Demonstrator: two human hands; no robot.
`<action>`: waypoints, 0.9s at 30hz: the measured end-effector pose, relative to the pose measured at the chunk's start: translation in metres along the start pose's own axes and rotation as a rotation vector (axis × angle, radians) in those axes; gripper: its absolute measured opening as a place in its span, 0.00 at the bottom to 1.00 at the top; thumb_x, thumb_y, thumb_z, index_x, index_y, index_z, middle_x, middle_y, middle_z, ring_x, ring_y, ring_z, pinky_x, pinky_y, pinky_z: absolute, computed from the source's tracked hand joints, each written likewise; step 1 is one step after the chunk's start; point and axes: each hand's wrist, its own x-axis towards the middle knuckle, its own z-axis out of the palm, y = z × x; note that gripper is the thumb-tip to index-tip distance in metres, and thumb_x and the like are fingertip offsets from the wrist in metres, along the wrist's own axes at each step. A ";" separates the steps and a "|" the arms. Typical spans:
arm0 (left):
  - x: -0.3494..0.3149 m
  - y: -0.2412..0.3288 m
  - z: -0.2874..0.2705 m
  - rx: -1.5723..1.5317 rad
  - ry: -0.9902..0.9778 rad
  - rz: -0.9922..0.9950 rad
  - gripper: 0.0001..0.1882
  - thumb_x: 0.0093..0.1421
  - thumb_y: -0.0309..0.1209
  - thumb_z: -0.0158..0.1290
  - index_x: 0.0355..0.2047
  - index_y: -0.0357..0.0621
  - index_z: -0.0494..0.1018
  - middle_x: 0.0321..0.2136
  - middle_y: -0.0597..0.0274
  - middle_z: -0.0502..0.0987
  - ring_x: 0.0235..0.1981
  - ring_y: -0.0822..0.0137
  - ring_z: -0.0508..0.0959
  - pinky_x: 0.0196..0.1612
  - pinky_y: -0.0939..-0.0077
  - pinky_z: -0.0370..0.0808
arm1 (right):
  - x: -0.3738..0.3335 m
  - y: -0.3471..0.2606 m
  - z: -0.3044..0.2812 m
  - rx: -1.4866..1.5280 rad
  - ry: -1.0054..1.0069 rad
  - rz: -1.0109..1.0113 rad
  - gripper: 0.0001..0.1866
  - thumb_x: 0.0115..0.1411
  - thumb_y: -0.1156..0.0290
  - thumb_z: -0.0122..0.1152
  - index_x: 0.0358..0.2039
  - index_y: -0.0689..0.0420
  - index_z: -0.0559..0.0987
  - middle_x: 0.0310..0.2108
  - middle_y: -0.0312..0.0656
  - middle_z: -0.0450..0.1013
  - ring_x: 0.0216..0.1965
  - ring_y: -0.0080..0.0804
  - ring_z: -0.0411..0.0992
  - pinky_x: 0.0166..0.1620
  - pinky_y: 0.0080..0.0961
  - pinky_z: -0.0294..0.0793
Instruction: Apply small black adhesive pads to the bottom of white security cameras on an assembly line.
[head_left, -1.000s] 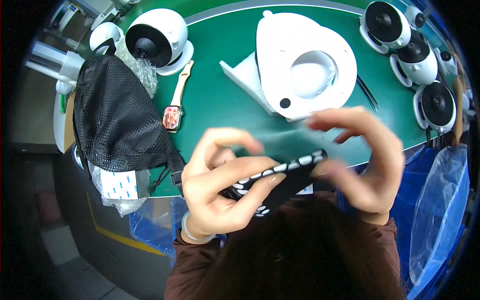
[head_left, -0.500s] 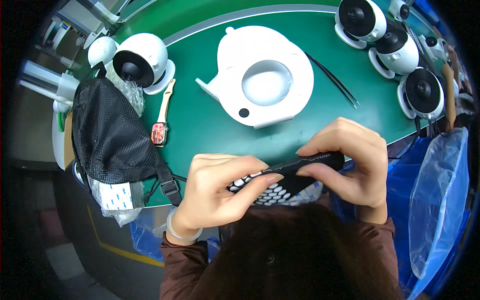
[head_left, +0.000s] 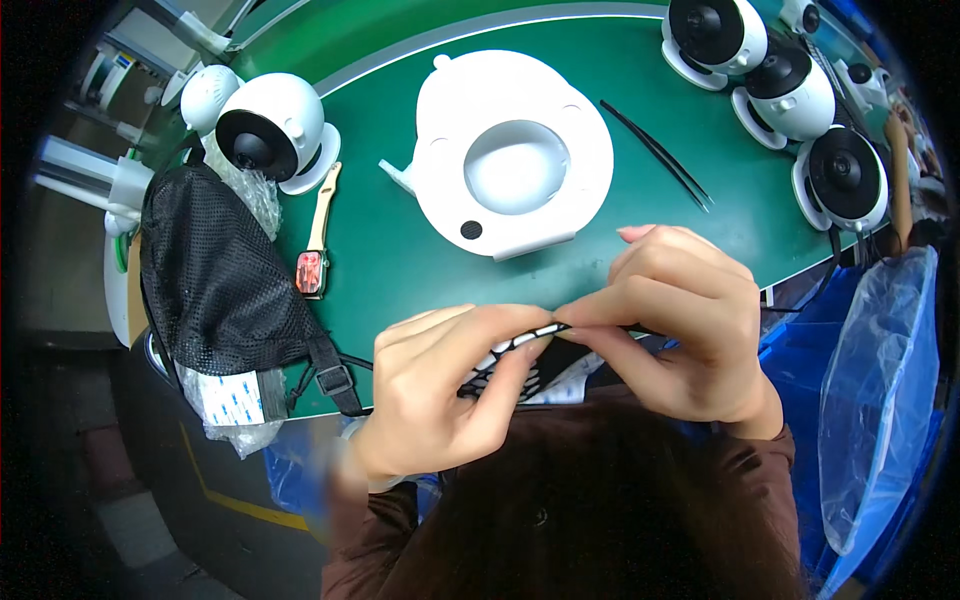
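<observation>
Near the table's front edge, a black sheet with rows of white oval patches [head_left: 562, 356] is bent between my two hands. My left hand [head_left: 435, 385] pinches its left part between thumb and fingers. The thumb and forefinger of my right hand [head_left: 690, 330] close on its upper edge, close to the left fingertips. Below the black sheet shows part of a whitish sheet with blue marks [head_left: 568, 388]; my hands and hair hide the rest. Beyond them lies a white rounded plastic housing [head_left: 520, 90] with a large round opening and a small black mesh disc.
Black tweezers [head_left: 655, 155] lie right of the housing. At left are a watch with a pale strap [head_left: 312, 265], a black mesh bag [head_left: 220, 270] and a white ball-shaped camera [head_left: 270, 125]. Several similar cameras [head_left: 845, 175] stand at right, above a blue bin with a clear plastic bag [head_left: 875, 400].
My right hand has moved left along the sheet's edge, and its fingertips now almost meet the left ones. The view has shifted slightly.
</observation>
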 end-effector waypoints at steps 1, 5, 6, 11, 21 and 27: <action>-0.001 0.000 0.001 0.000 0.001 -0.002 0.09 0.40 0.15 0.52 0.26 0.34 0.71 0.17 0.56 0.72 0.15 0.62 0.72 0.20 0.77 0.68 | 0.000 0.000 0.001 -0.023 0.016 0.009 0.09 0.34 0.75 0.65 0.21 0.53 0.78 0.17 0.32 0.69 0.26 0.30 0.71 0.45 0.36 0.66; -0.003 -0.002 0.001 0.048 0.035 0.029 0.09 0.39 0.15 0.52 0.25 0.35 0.71 0.15 0.57 0.70 0.14 0.62 0.71 0.19 0.77 0.67 | 0.002 -0.004 -0.002 -0.105 0.062 -0.056 0.07 0.35 0.75 0.64 0.20 0.52 0.78 0.19 0.31 0.71 0.29 0.29 0.72 0.48 0.39 0.63; -0.003 -0.002 0.000 0.067 0.032 0.036 0.09 0.39 0.15 0.52 0.25 0.35 0.71 0.14 0.57 0.70 0.14 0.61 0.71 0.19 0.77 0.67 | 0.002 -0.006 -0.004 -0.166 0.028 -0.073 0.07 0.35 0.75 0.64 0.19 0.51 0.77 0.20 0.30 0.72 0.30 0.28 0.73 0.49 0.40 0.62; -0.003 0.000 0.000 0.112 0.016 0.034 0.09 0.39 0.15 0.52 0.24 0.35 0.71 0.14 0.56 0.70 0.14 0.61 0.71 0.19 0.76 0.67 | 0.006 -0.009 0.001 -0.239 0.008 -0.094 0.07 0.35 0.75 0.64 0.18 0.52 0.75 0.22 0.31 0.73 0.32 0.29 0.73 0.51 0.43 0.60; -0.015 -0.018 0.001 0.053 0.179 -0.181 0.06 0.43 0.17 0.53 0.25 0.34 0.73 0.33 0.50 0.73 0.18 0.70 0.74 0.23 0.83 0.68 | 0.000 -0.010 -0.007 -0.040 0.173 0.015 0.05 0.45 0.83 0.53 0.25 0.62 0.74 0.31 0.44 0.73 0.36 0.31 0.71 0.44 0.32 0.68; 0.002 -0.020 0.013 -0.038 0.151 -0.115 0.08 0.43 0.16 0.54 0.27 0.36 0.74 0.28 0.54 0.73 0.23 0.67 0.77 0.25 0.82 0.68 | 0.018 0.015 -0.002 0.265 0.203 0.348 0.04 0.50 0.77 0.57 0.26 0.65 0.75 0.26 0.40 0.73 0.28 0.21 0.71 0.35 0.15 0.69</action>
